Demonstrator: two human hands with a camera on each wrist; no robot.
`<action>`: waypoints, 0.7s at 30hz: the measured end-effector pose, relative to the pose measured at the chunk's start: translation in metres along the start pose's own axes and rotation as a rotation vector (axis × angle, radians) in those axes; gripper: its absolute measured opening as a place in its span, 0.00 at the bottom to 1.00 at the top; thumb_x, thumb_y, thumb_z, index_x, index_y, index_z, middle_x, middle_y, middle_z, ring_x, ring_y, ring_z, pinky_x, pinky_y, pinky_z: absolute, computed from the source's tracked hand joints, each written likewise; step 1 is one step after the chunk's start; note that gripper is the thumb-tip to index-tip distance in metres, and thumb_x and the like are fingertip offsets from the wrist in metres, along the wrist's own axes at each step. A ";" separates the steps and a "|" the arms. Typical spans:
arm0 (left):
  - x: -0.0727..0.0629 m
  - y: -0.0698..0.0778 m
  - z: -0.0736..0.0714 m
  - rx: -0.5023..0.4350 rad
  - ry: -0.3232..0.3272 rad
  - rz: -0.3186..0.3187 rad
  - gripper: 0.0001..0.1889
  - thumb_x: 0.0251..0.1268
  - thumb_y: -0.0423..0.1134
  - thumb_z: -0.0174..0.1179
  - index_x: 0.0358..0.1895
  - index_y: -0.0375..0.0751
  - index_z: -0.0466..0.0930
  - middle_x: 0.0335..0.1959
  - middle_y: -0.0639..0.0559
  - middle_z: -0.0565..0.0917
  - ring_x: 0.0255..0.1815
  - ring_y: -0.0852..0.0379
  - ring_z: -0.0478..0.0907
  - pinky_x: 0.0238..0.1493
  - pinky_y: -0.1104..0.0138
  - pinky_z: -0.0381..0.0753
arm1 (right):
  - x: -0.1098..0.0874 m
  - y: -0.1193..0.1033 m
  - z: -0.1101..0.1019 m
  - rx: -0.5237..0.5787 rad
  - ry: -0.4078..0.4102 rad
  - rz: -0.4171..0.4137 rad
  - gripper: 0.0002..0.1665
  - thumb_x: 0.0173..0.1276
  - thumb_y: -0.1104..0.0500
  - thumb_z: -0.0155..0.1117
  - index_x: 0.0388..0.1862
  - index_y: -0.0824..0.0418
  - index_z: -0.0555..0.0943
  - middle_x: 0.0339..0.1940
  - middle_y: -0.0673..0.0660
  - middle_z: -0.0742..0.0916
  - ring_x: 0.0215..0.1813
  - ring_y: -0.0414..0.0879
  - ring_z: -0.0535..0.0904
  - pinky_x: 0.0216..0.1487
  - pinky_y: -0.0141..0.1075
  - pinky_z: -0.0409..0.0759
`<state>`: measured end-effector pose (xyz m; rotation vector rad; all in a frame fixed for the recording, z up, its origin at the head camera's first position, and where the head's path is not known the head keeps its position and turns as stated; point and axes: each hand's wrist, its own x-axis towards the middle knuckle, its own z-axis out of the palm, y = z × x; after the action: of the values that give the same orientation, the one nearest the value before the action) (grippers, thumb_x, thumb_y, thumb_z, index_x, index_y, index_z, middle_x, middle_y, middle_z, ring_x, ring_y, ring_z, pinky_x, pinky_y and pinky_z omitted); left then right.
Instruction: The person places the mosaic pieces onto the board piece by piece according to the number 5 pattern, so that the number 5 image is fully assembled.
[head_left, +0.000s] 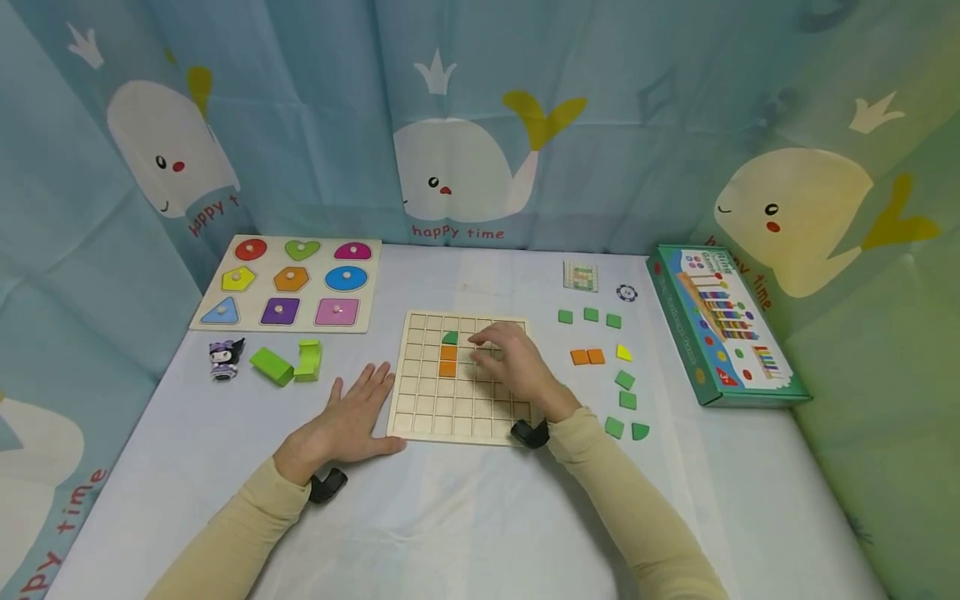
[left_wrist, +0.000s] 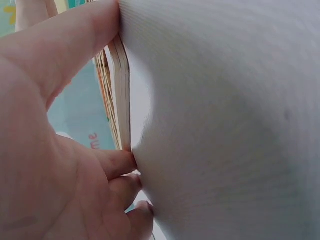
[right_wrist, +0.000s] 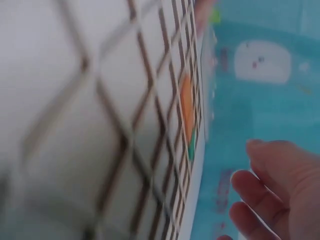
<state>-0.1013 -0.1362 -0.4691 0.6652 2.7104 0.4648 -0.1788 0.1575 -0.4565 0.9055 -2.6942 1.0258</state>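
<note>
A wooden grid board [head_left: 427, 404] lies at the middle of the table. Two orange square tiles [head_left: 447, 361] sit in one of its columns, with a green quarter-round tile [head_left: 450, 337] directly above them. My left hand [head_left: 352, 421] rests spread on the table, thumb and fingertips at the board's left and lower-left edge; the left wrist view shows them against the board's side [left_wrist: 122, 100]. Over the right part of the board hovers my right hand [head_left: 517, 362], fingers loosely bent. In the right wrist view nothing shows between its thumb and fingers [right_wrist: 255, 192].
Right of the board lie several green tiles [head_left: 625, 380], two orange tiles [head_left: 587, 357] and a yellow tile [head_left: 624, 352]. Behind them are a pattern card [head_left: 581, 277], a round chip [head_left: 627, 292] and a green game box [head_left: 727, 325]. A shape puzzle [head_left: 375, 287], figurine [head_left: 224, 358] and green blocks [head_left: 272, 367] stand left.
</note>
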 end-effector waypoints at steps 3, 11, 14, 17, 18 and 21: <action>0.000 -0.001 0.000 -0.002 0.006 0.002 0.55 0.58 0.65 0.62 0.76 0.30 0.48 0.78 0.38 0.45 0.77 0.40 0.38 0.65 0.32 0.39 | -0.003 0.016 -0.014 -0.016 0.013 0.039 0.13 0.67 0.63 0.68 0.48 0.67 0.84 0.47 0.58 0.86 0.54 0.54 0.75 0.57 0.48 0.72; 0.001 -0.002 0.001 0.000 0.008 0.009 0.55 0.58 0.65 0.61 0.76 0.30 0.48 0.78 0.39 0.45 0.78 0.41 0.37 0.65 0.33 0.38 | -0.011 0.057 -0.051 -0.038 0.067 0.210 0.21 0.68 0.63 0.66 0.58 0.69 0.79 0.48 0.63 0.85 0.57 0.60 0.74 0.57 0.54 0.70; 0.001 -0.002 0.001 -0.004 0.012 0.012 0.55 0.58 0.65 0.61 0.76 0.30 0.48 0.78 0.39 0.45 0.78 0.40 0.37 0.65 0.32 0.38 | -0.013 0.073 -0.066 -0.033 0.106 0.295 0.24 0.68 0.63 0.65 0.61 0.70 0.77 0.50 0.65 0.85 0.59 0.61 0.72 0.59 0.55 0.68; 0.001 -0.001 0.001 -0.006 0.007 0.006 0.55 0.58 0.65 0.61 0.76 0.30 0.47 0.79 0.39 0.44 0.78 0.41 0.37 0.65 0.33 0.37 | -0.015 0.086 -0.076 -0.070 0.135 0.355 0.24 0.67 0.63 0.67 0.60 0.71 0.77 0.50 0.67 0.84 0.60 0.63 0.71 0.60 0.56 0.66; 0.001 -0.002 0.001 -0.009 0.007 0.004 0.55 0.58 0.65 0.62 0.77 0.31 0.47 0.79 0.39 0.44 0.78 0.41 0.37 0.65 0.33 0.37 | -0.016 0.090 -0.078 -0.095 0.140 0.369 0.25 0.66 0.62 0.68 0.60 0.72 0.78 0.51 0.68 0.83 0.60 0.64 0.71 0.60 0.56 0.66; 0.001 -0.002 0.002 -0.008 0.008 0.000 0.55 0.58 0.64 0.62 0.77 0.31 0.48 0.79 0.39 0.44 0.78 0.41 0.37 0.65 0.33 0.37 | -0.019 0.099 -0.082 -0.184 0.120 0.412 0.27 0.65 0.60 0.70 0.59 0.73 0.78 0.57 0.69 0.80 0.61 0.66 0.69 0.59 0.58 0.66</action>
<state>-0.1016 -0.1370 -0.4721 0.6625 2.7143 0.4791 -0.2274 0.2774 -0.4561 0.2515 -2.8721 0.8387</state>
